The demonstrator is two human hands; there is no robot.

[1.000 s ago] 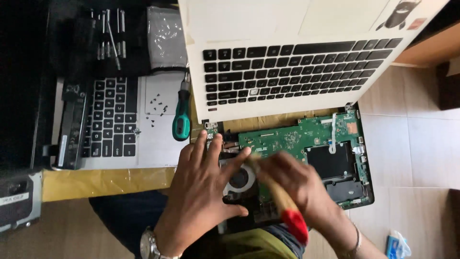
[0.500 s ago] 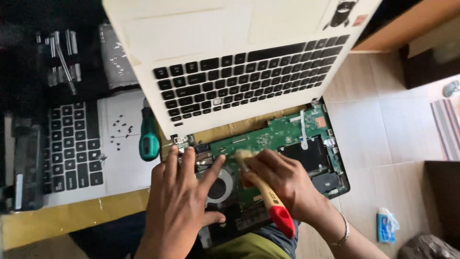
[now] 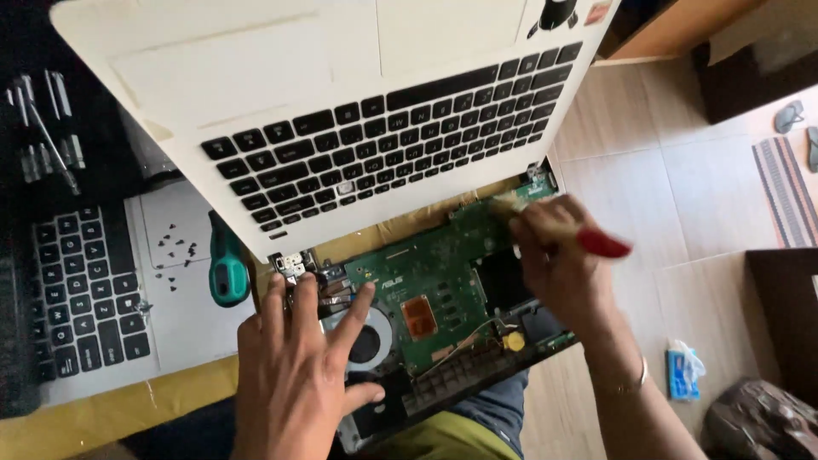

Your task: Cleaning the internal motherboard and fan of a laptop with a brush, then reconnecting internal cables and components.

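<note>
An opened white laptop base lies in front of me with its green circuit board (image 3: 443, 264) and round cooling fan (image 3: 368, 341) bare. The white keyboard cover (image 3: 341, 119) is tilted up behind it. My left hand (image 3: 298, 366) lies flat on the base, fingers spread beside the fan. My right hand (image 3: 558, 260) holds a small brush with a red handle (image 3: 601, 244); its bristles touch the board's far right corner.
A second silver laptop (image 3: 94, 290) lies at the left with several loose black screws (image 3: 175, 251) and a teal-handled screwdriver (image 3: 226, 268) on it. Screwdriver bits (image 3: 47, 123) rest in a black case at far left. A tiled floor, a striped mat (image 3: 788, 192) and a blue packet (image 3: 682, 370) are at right.
My right hand has swept the brush from the fan area up to the board's far right corner. The view has shifted, and my left hand stays on the base.
</note>
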